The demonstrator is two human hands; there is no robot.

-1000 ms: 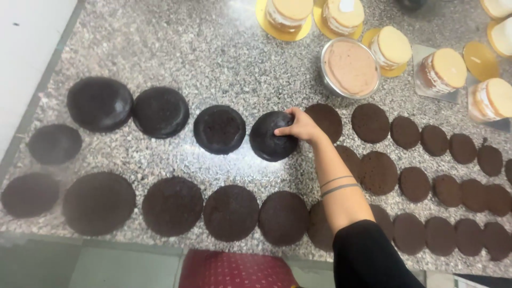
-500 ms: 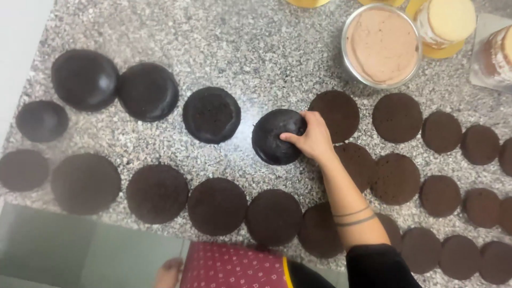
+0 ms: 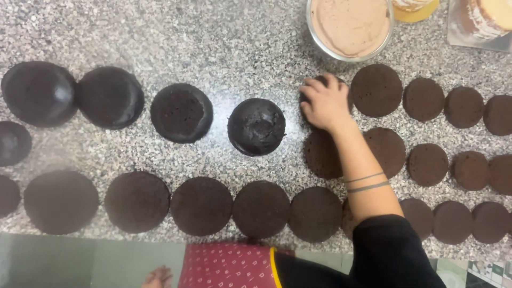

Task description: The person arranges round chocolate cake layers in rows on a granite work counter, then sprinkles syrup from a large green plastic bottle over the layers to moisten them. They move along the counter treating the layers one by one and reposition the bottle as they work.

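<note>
My right hand (image 3: 325, 104) lies on a flat chocolate cake round (image 3: 311, 87) in the back row, with the fingers curled over its far edge. Most of that round is hidden under the hand. Just to the left stands a domed dark cake (image 3: 256, 126), free of the hand. Further left sit a hollowed round (image 3: 181, 112) and two smooth domed ones (image 3: 110, 97) (image 3: 39, 93). A bit of skin (image 3: 157, 277) shows at the bottom edge beside my red apron (image 3: 226, 265). I cannot tell whether it is my left hand.
Rows of flat chocolate rounds (image 3: 201, 206) cover the speckled stone counter (image 3: 160, 37) in front and to the right. A glass bowl of pale brown cream (image 3: 350, 24) stands at the back. Layered cakes on yellow boards (image 3: 482, 18) sit at the far right.
My right hand has let go of the domed dark cake and moved right onto the neighbouring flat round. The view has closed in on the counter.
</note>
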